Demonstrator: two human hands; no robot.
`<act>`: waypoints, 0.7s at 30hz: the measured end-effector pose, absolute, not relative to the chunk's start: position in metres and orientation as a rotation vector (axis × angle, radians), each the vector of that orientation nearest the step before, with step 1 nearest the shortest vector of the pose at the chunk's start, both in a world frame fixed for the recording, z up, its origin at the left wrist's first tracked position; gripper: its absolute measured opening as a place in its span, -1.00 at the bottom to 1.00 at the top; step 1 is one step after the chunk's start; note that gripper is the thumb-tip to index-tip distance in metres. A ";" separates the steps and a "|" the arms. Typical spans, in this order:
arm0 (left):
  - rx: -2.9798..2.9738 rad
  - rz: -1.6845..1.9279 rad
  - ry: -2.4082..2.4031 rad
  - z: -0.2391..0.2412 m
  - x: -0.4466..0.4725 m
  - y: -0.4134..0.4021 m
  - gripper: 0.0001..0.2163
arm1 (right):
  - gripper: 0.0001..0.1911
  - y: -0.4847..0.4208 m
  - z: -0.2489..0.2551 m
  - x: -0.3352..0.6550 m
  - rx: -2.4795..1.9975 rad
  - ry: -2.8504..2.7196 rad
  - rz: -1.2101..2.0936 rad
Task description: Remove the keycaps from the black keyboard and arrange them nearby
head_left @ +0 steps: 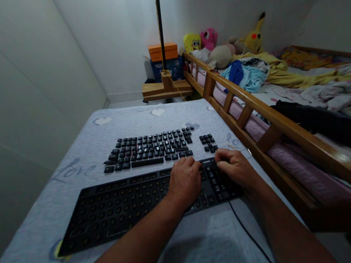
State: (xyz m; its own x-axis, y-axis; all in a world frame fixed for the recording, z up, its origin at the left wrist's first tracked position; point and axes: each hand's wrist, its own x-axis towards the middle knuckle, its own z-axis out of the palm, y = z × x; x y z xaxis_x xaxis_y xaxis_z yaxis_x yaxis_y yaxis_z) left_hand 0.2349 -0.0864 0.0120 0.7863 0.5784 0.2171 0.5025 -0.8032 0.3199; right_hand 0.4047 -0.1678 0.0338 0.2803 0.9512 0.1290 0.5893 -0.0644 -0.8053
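Keyboard [130, 203] on blue cover [91, 134], main-section sockets bare | several number-pad keycaps [214, 182] fitted, apparently remaining | left hand [186, 177] resting there, grip cannot be told | right hand [233, 166] at number pad, grip clenched, contents hidden | loose keycaps [154, 144] in rows beyond

A long, black plastic keyboard [117, 207] lies flat, its main section stripped to round sockets, with some black number-pad keys [214, 182] in place. Loose black plastic keycaps [154, 145] sit in rows just beyond the keyboard, a smaller cluster [207, 138] beyond its right part.
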 end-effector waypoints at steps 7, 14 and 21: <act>2.733 0.473 0.827 0.010 0.235 -0.086 -0.86 | -0.89 -0.171 0.036 0.408 -1.708 -1.449 0.681; 2.739 0.473 0.821 0.011 0.235 -0.086 -0.85 | -0.88 -0.174 0.045 0.402 -1.697 -1.425 0.755; 2.744 0.484 0.819 0.010 0.235 -0.086 -0.87 | -0.86 -0.171 0.040 0.404 -1.678 -1.482 0.760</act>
State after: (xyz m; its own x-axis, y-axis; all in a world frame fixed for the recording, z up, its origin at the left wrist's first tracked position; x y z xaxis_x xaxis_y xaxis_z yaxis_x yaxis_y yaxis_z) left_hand 0.2351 -0.0859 0.0096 0.7882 0.5649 0.2440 0.4865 -0.8149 0.3151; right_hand 0.4038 -0.1706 0.0396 0.1502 0.9875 0.0488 0.5368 -0.0399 -0.8428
